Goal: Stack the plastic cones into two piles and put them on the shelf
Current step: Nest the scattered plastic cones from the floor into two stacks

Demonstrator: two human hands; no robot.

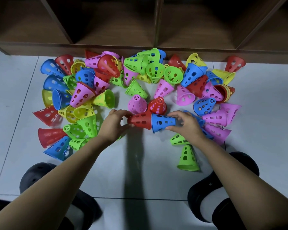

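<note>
Mid-frame our left hand grips the red cone, our right hand the blue cone, wide ends meeting. Mouth to mouth they likely won't nest; loose cones crowd the floor below the shelf up top.

Those cones, all bright moulded plastic, smooth with a faint sheen. The shelf behind reads as dark wood grain, matt. Pale floor tiles, smooth, softly glossy. Black shoes look matt, rubbery.
</note>
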